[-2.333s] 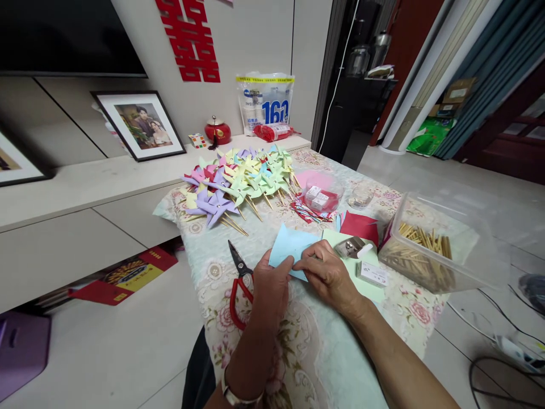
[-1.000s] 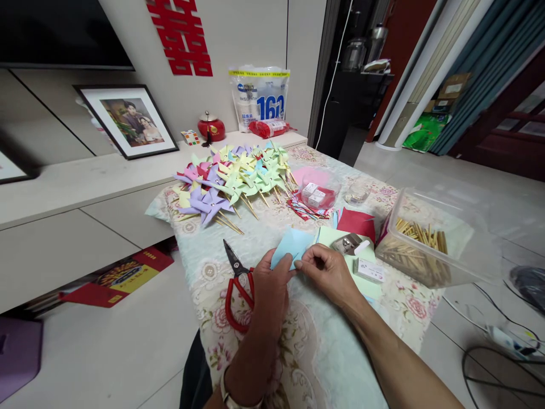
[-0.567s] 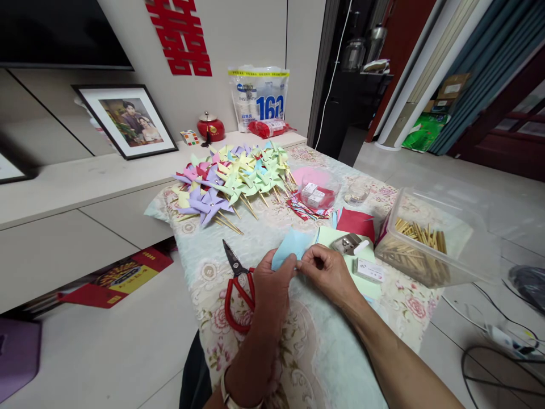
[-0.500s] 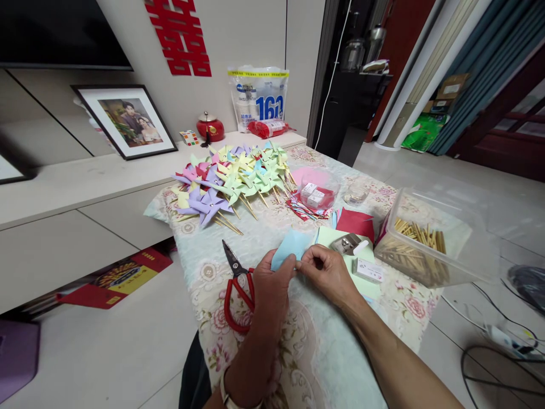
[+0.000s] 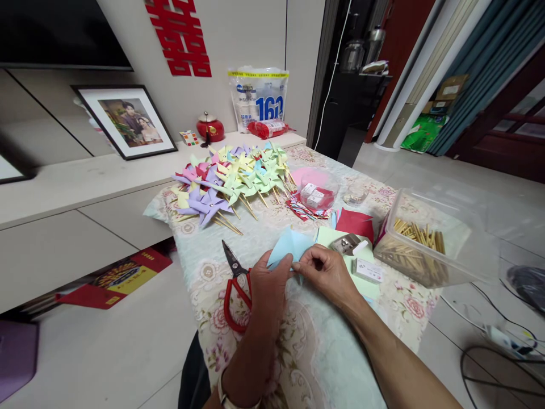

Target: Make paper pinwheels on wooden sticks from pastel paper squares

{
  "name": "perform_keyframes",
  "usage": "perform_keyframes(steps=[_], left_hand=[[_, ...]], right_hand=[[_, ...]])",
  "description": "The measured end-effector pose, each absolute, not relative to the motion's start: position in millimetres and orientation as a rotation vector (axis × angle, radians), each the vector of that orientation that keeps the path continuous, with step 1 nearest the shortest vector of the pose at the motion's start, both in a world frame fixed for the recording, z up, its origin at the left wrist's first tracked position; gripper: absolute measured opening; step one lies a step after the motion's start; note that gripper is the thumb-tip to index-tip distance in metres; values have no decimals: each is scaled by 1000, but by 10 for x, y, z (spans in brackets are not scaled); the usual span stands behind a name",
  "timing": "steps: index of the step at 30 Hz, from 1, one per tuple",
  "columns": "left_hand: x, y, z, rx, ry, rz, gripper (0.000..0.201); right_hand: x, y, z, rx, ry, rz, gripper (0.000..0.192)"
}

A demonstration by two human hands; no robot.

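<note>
A light blue sheet of paper [image 5: 291, 244] is held up between my two hands over the near part of the table. My left hand [image 5: 272, 278] is closed on its left side, thumb on top. At its lower right edge, my right hand [image 5: 326, 270] pinches the paper between thumb and fingertips. Fingers hide the paper's lower part. Scissors with red handles [image 5: 238, 289] lie beside my left hand, blades pointing away. Right of my right hand, a metal box [image 5: 346, 243] and a small white box [image 5: 367, 270] rest on pale green paper [image 5: 330, 237].
Finished paper pinwheels [image 5: 238, 176] on sticks are heaped at the table's far left. A clear plastic bin [image 5: 426, 238] of short wooden sticks stands at the right edge. A round clear container [image 5: 319, 187] and red paper [image 5: 355, 224] lie beyond my hands.
The blue paper has shifted slightly, and more of it shows above my fingers, spread wider. Both hands keep their hold, with the left moved slightly left.
</note>
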State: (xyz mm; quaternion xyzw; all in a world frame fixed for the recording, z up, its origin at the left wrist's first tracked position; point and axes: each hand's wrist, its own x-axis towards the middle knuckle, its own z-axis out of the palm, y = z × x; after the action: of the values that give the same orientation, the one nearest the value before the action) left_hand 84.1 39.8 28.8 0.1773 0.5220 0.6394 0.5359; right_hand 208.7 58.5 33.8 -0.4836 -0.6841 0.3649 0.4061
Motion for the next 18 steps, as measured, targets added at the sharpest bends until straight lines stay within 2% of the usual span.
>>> perform_keyframes(steps=[3,6,7,10,14,18], left_hand=[[773,402,332,445,1277,1488,30],[659,397,374,516,1280,1378,33],[617,396,384,557,1275,1330,34],[504,403,418,708,1243,1194,37],[436,431,521,853,1216,1056,32],[429,451,650,981,1284,930,21]], right_hand=[[2128,577,371,-1158,-1659,776,28],[2189,599,375,-1106,-1490,655,14],[2205,615,369,-1099,-1442,682,15],[2221,663,344,-1060,-1329,1000,42],[2185,668,335,-928,-1177,1518,66],[2169,626,370,-878,-1067,1750,84]])
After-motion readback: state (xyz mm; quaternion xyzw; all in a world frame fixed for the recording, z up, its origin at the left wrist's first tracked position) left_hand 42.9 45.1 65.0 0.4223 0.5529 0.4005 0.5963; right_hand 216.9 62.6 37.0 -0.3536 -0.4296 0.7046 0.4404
